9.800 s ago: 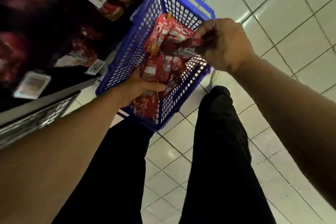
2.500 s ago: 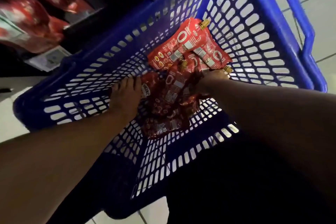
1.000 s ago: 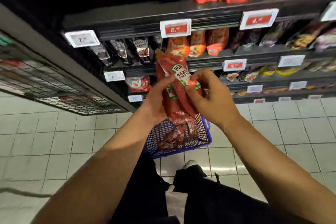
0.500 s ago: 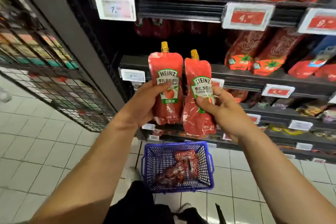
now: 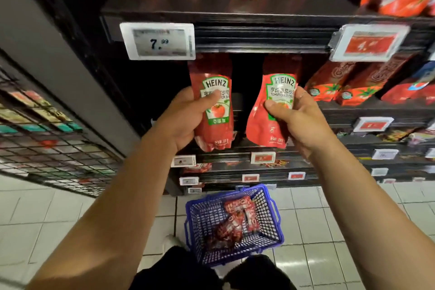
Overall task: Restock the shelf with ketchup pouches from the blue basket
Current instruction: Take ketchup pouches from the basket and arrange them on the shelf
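under the shelf edge with the 7.99 price tag (image 5: 158,41), the left hand (image 5: 186,117) grips one ketchup pouch (image 5: 213,110) and the right hand (image 5: 299,120) pinches another pouch (image 5: 273,110), both upright, tops already in the dark bay. best to push each straight to the far side, labels facing near, bases flat so neither slumps. more pouches lie in the blue basket (image 5: 275,216) on the floor.

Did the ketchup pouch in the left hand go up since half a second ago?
Yes. The left pouch rose, its spout now behind the 7.99 price tag.
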Motion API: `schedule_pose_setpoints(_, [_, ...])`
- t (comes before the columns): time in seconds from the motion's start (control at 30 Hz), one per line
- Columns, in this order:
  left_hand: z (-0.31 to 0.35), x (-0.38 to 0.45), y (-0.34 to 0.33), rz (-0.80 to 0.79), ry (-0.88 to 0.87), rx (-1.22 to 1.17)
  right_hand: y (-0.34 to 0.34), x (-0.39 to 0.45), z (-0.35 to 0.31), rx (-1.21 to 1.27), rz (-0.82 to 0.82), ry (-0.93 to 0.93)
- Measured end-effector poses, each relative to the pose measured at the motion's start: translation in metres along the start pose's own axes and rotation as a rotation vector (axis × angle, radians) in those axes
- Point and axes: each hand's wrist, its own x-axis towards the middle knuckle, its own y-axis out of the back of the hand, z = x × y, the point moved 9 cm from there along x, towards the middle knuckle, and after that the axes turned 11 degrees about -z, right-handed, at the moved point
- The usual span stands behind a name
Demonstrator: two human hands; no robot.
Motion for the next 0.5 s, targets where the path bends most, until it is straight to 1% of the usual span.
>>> schedule_pose_setpoints(0.07, [0.014, 0.016, 0.002, -0.007, -0.004, 0.070, 0.001, 0.011, -0.008, 0.014, 0.053, 0.016])
schedule_pose_setpoints(0.2, [0.035, 0.047, 0.005, 0.080, -0.034, 0.128, 0.008, 0.033, -0.015, 0.016, 0.152, 0.029])
schedule_pose_setpoints(0.33, [0.055, 0.078, -0.001, 0.058, -0.166, 0.180, 0.022, 0.059, -0.016, -0.102, 0.245, 0.013])
schedule_pose_setpoints(0.4, [0.065, 0.094, 0.002, 0.099, -0.252, 0.257, 0.025, 0.075, -0.017, -0.069, 0.260, 0.068])
schedule_pose_setpoints(0.47, [0.075, 0.107, 0.005, 0.159, -0.332, 0.336, 0.023, 0.089, -0.025, -0.007, 0.234, 0.182])
schedule_pose_setpoints(0.5, [0.079, 0.113, 0.004, 0.159, -0.369, 0.367, 0.024, 0.098, -0.028, 0.014, 0.223, 0.231])
